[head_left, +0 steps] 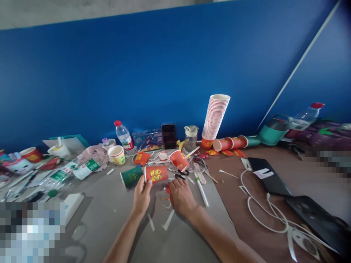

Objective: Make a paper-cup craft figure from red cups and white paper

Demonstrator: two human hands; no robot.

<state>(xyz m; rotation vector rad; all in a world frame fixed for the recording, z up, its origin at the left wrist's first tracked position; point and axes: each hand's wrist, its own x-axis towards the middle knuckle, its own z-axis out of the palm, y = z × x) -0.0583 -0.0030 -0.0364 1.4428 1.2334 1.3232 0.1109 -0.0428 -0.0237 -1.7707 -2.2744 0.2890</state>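
My left hand (142,196) grips a red paper cup (157,174) with yellow lettering, thumb on its side, the cup lying sideways above the grey table. A dark green paper cup (131,177) lies just left of it. My right hand (181,197) is low over the table, its fingers curled down around something. A bit of orange-red shows at its fingertips, too hidden to name. Black-handled scissors (181,176) lie just beyond that hand. Another red paper cup (179,160) lies tipped behind them. Thin paper strips (168,220) lie nearer me.
A tall stack of paper cups (215,117) leans by the blue partition (164,73), near a glass jar (191,138). A water bottle (124,137) and a yellow-white cup (116,155) stand left. Crumpled bottles (87,168) lie further left. A phone (270,175) and white cable (253,210) lie right.
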